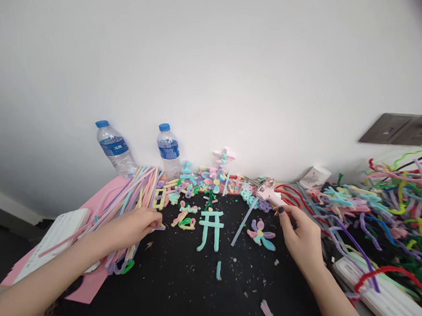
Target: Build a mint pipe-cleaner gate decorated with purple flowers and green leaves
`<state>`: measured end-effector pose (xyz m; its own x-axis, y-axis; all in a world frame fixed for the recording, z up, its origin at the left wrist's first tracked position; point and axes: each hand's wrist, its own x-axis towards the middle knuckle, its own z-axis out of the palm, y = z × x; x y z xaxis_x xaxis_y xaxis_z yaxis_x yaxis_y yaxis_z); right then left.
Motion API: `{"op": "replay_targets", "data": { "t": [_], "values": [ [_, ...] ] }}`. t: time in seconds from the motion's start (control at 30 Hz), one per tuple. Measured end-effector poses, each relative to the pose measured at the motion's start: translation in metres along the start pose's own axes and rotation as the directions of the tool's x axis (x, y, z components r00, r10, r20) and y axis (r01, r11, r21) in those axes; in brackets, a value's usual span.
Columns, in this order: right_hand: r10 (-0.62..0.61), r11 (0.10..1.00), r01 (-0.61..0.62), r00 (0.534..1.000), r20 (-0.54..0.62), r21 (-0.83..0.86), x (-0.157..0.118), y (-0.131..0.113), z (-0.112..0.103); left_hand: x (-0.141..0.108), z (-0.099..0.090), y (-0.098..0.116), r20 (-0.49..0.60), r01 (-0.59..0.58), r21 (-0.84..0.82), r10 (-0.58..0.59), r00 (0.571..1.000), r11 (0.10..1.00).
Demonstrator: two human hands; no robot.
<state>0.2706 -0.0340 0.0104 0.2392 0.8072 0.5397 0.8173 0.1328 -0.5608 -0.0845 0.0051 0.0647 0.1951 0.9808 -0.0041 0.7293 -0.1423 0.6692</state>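
On the left of the black mat, my left hand (pixel 141 225) is closed, its fingertips pinched at a short purple pipe-cleaner piece (pixel 160 227). My right hand (pixel 299 233) has its thumb and fingers closed on the handle end of a pink hot glue gun (pixel 267 193). A long translucent glue stick (pixel 243 223) sticks out from the gun toward me. Between my hands lies a mint pipe-cleaner shape (pixel 211 223) with two crossbars and two legs. A multicoloured pipe-cleaner flower (pixel 261 235) rests just left of my right hand.
Two water bottles (pixel 168 151) stand against the wall. Pipe-cleaner strips (pixel 127 207) lie on pink sheets (pixel 88 287) at left, beside a white box (pixel 57 238). Finished pieces crowd the mat's back edge. Tangled pipe cleaners (pixel 391 212) and a white power strip (pixel 375 286) are at right.
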Motion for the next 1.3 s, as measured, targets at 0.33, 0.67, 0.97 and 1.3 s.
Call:
{"op": "replay_targets", "data": {
  "t": [0.33,0.67,0.97,1.3],
  "values": [
    [-0.339,0.932,0.244,0.85,0.404,0.269,-0.02,-0.038,0.015,0.003,0.05,0.029,0.313,-0.094,-0.309,0.194,0.93,0.946],
    [-0.305,0.944,0.175,0.791,0.531,0.28,-0.029,-0.048,0.028,0.018,0.103,0.052,0.407,-0.012,-0.519,0.26,0.876,0.855],
    [0.026,0.94,-0.123,0.956,0.293,0.317,-0.028,-0.034,0.033,0.038,0.107,0.045,0.122,-0.115,-0.532,0.211,0.97,0.839],
    [-0.01,0.949,-0.067,0.97,0.243,0.307,-0.033,-0.05,0.04,0.017,0.131,0.054,0.237,0.043,-0.761,0.215,0.947,0.648]
  ]
}}
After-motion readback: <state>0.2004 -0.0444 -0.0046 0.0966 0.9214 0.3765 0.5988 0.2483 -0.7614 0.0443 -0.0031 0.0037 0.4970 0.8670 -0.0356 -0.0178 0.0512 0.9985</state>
